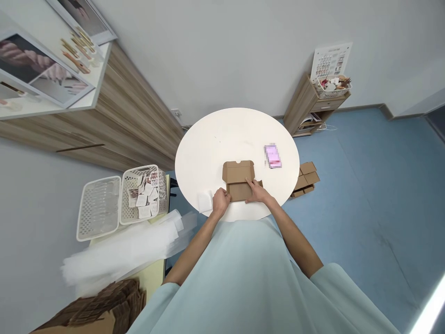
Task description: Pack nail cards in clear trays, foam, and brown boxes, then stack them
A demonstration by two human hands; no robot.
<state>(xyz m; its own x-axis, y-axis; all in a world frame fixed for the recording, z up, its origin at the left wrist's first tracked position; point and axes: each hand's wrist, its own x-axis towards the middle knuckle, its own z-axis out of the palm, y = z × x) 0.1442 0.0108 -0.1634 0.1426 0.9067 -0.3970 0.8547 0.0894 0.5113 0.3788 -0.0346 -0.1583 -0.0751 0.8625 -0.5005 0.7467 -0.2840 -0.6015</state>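
An open brown cardboard box [238, 174] lies near the front edge of the round white table [208, 139], its lid flap folded back away from me. My left hand [221, 202] is closed at the box's left front corner. On the right side, my right hand [256, 191] grips the box, with a finger reaching over the inside and the thumb by the front edge. No contents show inside the box. Beside my left hand is a folded white packet or wrap [205, 202]. Farther right on the table lies a pixelated pink item [273, 156].
Left of the table, a white basket [121, 199] of small cards and packets stands near a pile of white wrapping sheets [132, 248]. Flattened brown cardboard [114, 311] is stacked below. More boxes [306, 178] lie to the right, and a small wooden cabinet [306, 104] stands behind.
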